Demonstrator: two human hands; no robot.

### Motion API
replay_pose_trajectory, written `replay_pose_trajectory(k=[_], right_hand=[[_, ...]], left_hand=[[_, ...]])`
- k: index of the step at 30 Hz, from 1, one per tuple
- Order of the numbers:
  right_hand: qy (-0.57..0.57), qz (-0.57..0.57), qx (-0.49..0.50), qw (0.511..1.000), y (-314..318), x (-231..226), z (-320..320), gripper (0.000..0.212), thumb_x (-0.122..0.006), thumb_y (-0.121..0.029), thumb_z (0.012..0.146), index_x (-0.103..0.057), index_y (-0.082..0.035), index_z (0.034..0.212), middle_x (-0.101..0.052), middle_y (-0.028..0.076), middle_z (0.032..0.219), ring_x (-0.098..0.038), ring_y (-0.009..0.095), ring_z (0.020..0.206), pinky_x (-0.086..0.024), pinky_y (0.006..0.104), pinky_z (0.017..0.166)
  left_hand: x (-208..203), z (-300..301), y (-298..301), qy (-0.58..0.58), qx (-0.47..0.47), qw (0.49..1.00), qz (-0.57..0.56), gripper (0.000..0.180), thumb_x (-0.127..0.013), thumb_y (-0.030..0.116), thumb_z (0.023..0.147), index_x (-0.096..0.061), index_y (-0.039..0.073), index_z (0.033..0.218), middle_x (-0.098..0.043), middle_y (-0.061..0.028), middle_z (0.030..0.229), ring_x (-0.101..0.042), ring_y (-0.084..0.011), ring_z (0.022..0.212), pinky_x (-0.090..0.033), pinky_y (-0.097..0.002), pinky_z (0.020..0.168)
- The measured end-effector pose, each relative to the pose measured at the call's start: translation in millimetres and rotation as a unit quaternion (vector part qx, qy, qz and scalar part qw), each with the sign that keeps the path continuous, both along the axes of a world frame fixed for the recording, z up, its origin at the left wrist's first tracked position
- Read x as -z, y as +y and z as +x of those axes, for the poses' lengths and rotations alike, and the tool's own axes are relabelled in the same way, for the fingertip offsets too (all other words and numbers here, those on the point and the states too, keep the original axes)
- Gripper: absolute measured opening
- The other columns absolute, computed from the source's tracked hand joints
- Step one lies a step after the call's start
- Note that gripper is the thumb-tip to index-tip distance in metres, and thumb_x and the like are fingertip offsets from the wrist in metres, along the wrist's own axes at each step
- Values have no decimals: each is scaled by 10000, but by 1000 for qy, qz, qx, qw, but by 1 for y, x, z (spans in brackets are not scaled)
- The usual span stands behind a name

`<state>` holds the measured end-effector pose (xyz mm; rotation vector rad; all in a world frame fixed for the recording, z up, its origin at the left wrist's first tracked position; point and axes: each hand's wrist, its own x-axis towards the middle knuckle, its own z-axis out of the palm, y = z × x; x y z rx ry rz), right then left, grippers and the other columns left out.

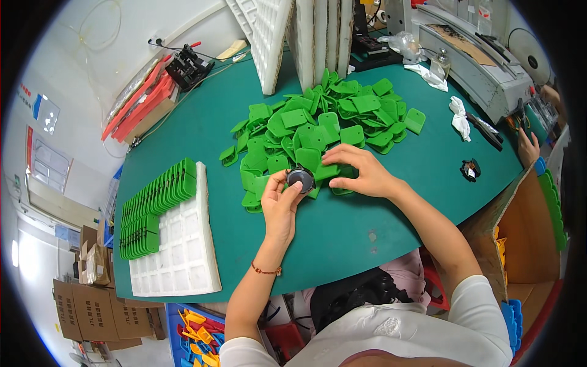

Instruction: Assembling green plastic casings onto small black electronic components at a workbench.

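Near the middle of the green table, my left hand (281,205) pinches a round black watch body (301,180), with the thumb lying on its face. Just right of it, my right hand (364,174) has thumb and fingers around the edge of a green plastic piece (326,170), close beside the watch body. A loose pile of green plastic pieces (293,118), rounded and each with a small hole, spreads behind and under both hands. At the left, a white foam tray (177,263) carries rows of upright green pieces (162,196) with dark parts between them.
White foam trays (321,43) stand upright at the back. At the right lie a black-handled tool (486,131), crumpled white tissue (460,117) and a small dark round part (470,170). A cardboard box (529,226) adjoins the table's right edge; a blue bin (177,333) sits below left. Another person's hand (527,147) shows far right.
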<state>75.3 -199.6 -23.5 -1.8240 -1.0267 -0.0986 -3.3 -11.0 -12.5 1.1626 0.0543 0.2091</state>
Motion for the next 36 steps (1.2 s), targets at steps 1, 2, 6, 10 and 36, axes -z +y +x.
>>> replay_pose_trajectory(k=[1, 2, 6, 10, 36], right_hand=[[14, 23, -7, 1000, 1, -2, -2, 381, -651, -88, 686, -567, -70, 1057, -525, 84, 1080, -524, 229, 981, -425, 331, 839], [15, 23, -7, 1000, 1, -5, -3, 381, -651, -88, 686, -567, -70, 1057, -525, 84, 1080, -524, 229, 981, -425, 331, 839], [-24, 41, 44, 998, -1, -1, 1, 382, -634, -44, 696, -566, -69, 1071, -540, 84, 1051, -550, 212, 913, -453, 305, 779], [-21, 66, 68, 995, 0, -9, -1, 354, -590, -55, 740, -552, -80, 1091, -527, 75, 982, -528, 197, 866, -434, 294, 770], [37, 11, -22, 999, 0, -6, -3, 354, -626, -158, 748, -564, -46, 1078, -474, 84, 746, -456, 220, 711, -384, 311, 652]], left_hand=[[0, 0, 0, 1, 0, 1000, 0, 229, -559, 26, 789, -483, 22, 1006, -569, -64, 927, -569, -137, 848, -504, -321, 784], [1, 0, 1, 0, -1, 1000, -1, 224, -557, 24, 791, -484, 22, 1003, -568, -66, 928, -569, -137, 849, -504, -318, 783], [3, 1, 0, -6, -10, 1000, 5, 219, -551, 12, 796, -487, 19, 1005, -568, -71, 928, -567, -138, 856, -508, -307, 776], [1, 0, 0, 0, -18, 1000, 7, 268, -582, -20, 780, -494, -18, 1032, -543, -86, 1005, -557, -134, 890, -484, -261, 788], [2, -2, -1, -24, -42, 991, 121, 274, -610, -65, 745, -563, -39, 1013, -584, -77, 943, -560, -116, 861, -460, -230, 783]])
